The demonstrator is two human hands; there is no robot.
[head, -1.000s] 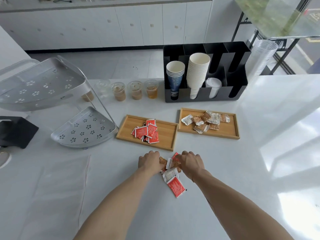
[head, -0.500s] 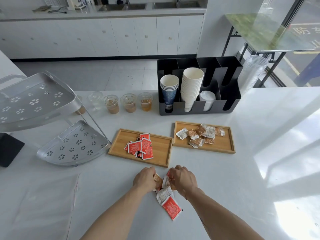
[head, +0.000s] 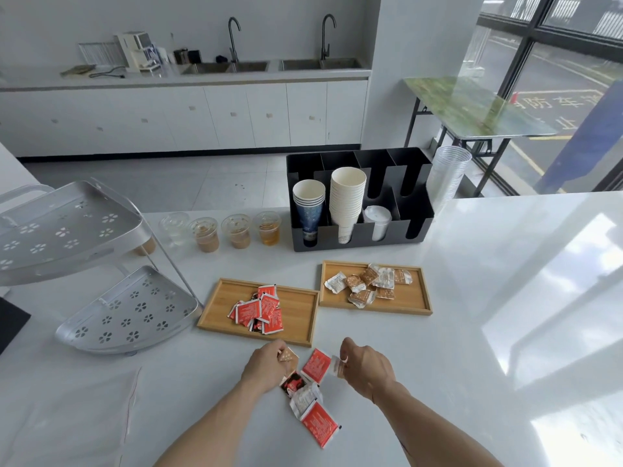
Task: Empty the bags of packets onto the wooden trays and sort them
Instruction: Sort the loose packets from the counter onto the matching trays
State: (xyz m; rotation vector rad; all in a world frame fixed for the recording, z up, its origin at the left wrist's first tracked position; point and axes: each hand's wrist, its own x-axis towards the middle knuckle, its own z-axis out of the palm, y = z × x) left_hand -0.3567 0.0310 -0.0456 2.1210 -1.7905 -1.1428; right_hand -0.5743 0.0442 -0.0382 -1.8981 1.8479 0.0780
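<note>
The loose packets (head: 308, 396) are lying on the bench (head: 472, 348) just in front of the two wooden trays, red ones mixed with pale ones. The left hand (head: 266, 367) is pinching a brown packet (head: 287, 356) at its fingertips, and the right hand (head: 365, 365) is pinching a pale packet (head: 337, 365), both raised a little above the heap.

Sorting is under way, judging by the trays: the left tray (head: 219, 301) is holding only red packets, the right tray (head: 414, 298) only brown and pale ones. To do this step well, both packets in hand probably belong on the right tray, so the left hand would be reaching across the right; passing one over, or letting each hand serve its nearer tray, should be keeping the arms from crossing. Lifting one packet at a time should be stopping the rest from being dragged along.

Behind the trays a black cup holder (head: 360, 237) is standing with stacked paper cups, and four plastic cups (head: 236, 230) of drink are lined up beside it. These are sitting well back, but a long reach could tip them. A metal rack (head: 128, 315) is standing left of the trays, and an empty clear bag (head: 67, 416) is lying flat on the near left. Nothing is blocking the short path to either tray.
</note>
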